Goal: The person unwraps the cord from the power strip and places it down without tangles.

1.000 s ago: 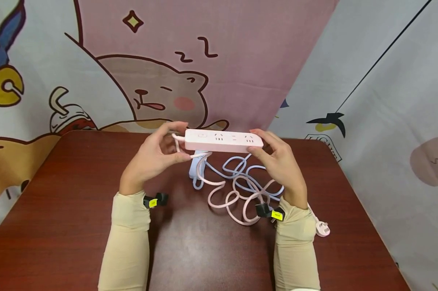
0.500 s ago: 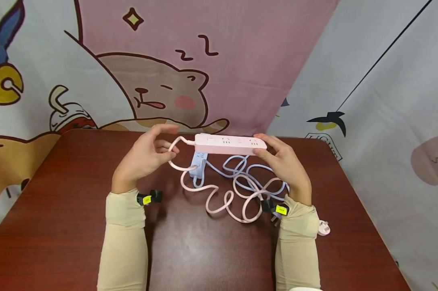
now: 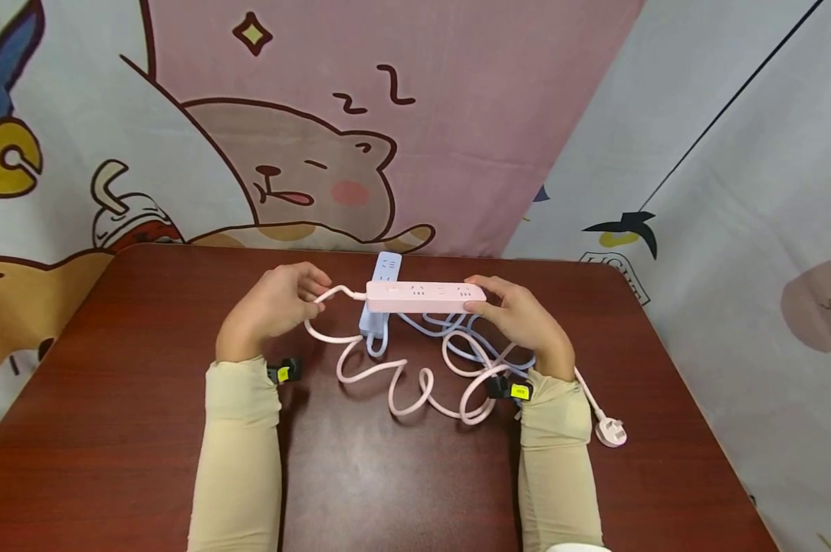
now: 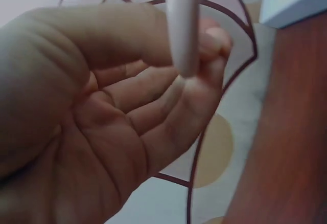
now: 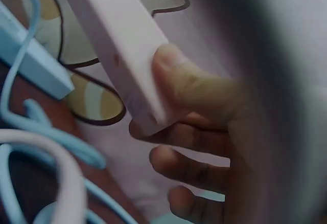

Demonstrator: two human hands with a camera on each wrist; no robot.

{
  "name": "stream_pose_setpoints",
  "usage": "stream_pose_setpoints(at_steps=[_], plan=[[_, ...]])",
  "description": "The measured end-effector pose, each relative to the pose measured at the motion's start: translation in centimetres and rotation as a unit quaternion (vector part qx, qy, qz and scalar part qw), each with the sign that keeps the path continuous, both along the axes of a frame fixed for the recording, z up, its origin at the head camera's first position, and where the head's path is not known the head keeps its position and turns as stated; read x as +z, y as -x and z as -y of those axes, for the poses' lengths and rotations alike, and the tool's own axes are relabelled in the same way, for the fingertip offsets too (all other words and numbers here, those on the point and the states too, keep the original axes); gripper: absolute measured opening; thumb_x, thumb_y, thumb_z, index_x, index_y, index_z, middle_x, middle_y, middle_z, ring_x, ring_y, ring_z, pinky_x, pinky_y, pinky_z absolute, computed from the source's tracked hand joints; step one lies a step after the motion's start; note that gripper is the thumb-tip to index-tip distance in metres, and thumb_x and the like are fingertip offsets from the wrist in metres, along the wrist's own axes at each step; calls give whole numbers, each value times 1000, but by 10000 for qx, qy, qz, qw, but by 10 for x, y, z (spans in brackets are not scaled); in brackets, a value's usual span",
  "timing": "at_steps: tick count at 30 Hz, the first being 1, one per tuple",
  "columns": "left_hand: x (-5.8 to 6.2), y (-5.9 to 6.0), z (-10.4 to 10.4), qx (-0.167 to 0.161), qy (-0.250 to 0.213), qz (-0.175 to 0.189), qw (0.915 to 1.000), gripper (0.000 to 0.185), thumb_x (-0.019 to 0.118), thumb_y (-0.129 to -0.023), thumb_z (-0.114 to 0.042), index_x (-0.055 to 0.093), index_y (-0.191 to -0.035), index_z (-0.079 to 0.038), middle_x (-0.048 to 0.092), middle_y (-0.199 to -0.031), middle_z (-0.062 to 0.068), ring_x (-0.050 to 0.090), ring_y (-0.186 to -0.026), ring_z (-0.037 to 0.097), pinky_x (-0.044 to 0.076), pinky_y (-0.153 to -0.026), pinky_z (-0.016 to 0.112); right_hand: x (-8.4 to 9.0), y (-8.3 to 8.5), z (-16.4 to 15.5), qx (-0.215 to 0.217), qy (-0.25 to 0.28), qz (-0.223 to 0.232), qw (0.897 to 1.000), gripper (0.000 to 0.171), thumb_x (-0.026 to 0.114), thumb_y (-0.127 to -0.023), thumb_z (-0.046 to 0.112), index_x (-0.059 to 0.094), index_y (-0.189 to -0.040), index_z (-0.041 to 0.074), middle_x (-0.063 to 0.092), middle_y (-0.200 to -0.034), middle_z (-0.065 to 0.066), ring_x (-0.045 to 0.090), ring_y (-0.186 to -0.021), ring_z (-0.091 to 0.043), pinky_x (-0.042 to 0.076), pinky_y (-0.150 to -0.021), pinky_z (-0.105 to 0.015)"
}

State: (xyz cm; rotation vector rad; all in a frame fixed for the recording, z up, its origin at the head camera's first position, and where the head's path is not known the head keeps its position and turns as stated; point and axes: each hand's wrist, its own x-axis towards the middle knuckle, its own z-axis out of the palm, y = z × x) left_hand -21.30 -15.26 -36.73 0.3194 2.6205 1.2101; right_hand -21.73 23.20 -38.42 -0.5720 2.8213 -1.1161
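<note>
A pale pink power strip (image 3: 425,297) is held level above the table, sockets facing up. My right hand (image 3: 529,326) pinches its right end; in the right wrist view the thumb (image 5: 191,83) presses one side of the strip's end and a finger lies behind it. My left hand (image 3: 267,307) is at the strip's left, its thumb and curled fingers about the pink cord (image 4: 184,35) near where it leaves the strip. Below and behind lies a light blue power strip (image 3: 386,267), partly hidden by the pink one.
The pink cord loops loosely across the dark red wooden table (image 3: 360,475). A tangled blue cord (image 3: 422,331) lies beneath it. The pink three-pin plug (image 3: 611,432) rests right of my right sleeve. Behind the table hangs a printed cartoon curtain (image 3: 477,115).
The pink power strip has come down and toward me. My left hand has left its left end and moved to the cord. The right hand has stayed on the strip.
</note>
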Motion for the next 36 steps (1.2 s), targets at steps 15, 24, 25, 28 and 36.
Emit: stream_pose_setpoints(at_steps=[15, 24, 25, 28, 36], plan=[[-22, 7, -8, -80, 454, -92, 9989, 32, 68, -92, 0, 63, -123, -4, 70, -116, 21, 67, -99, 31, 54, -84, 41, -14, 6, 17, 119, -871, 464, 9950, 47, 60, -103, 26, 55, -143, 2, 66, -135, -21, 61, -126, -35, 44, -110, -52], [-26, 11, -12, 74, 449, -35, 9990, 40, 64, -97, -11, 55, -135, -1, 68, -127, 22, 69, -105, 31, 53, -95, 48, -18, 6, 37, -176, -1276, 511, 9904, 48, 55, -105, 33, 55, -143, 3, 66, -133, -19, 60, -127, -34, 45, -109, -51], [-26, 12, -12, 91, 418, 35, 9991, 41, 63, -98, -14, 54, -137, -1, 67, -128, 22, 70, -104, 31, 53, -95, 47, -18, 6, 37, -182, -1269, 562, 9901, 50, 56, -105, 34, 53, -145, 3, 65, -136, -19, 59, -129, -34, 44, -110, -51], [-26, 12, -14, 112, 385, 264, 9988, 48, 58, -102, -28, 50, -143, -3, 66, -131, 20, 70, -104, 30, 52, -97, 49, -17, 7, 35, -168, -1222, 762, 9894, 60, 58, -104, 35, 44, -152, 2, 55, -149, -21, 50, -140, -37, 39, -116, -52], [-26, 11, -15, 107, 497, 380, 9980, 60, 49, -105, -47, 47, -147, -5, 72, -114, 21, 67, -108, 31, 45, -108, 55, -18, 5, 35, -15, -1143, 560, 9919, 60, 60, -102, 29, 44, -150, -4, 52, -148, -26, 50, -138, -39, 38, -115, -55]])
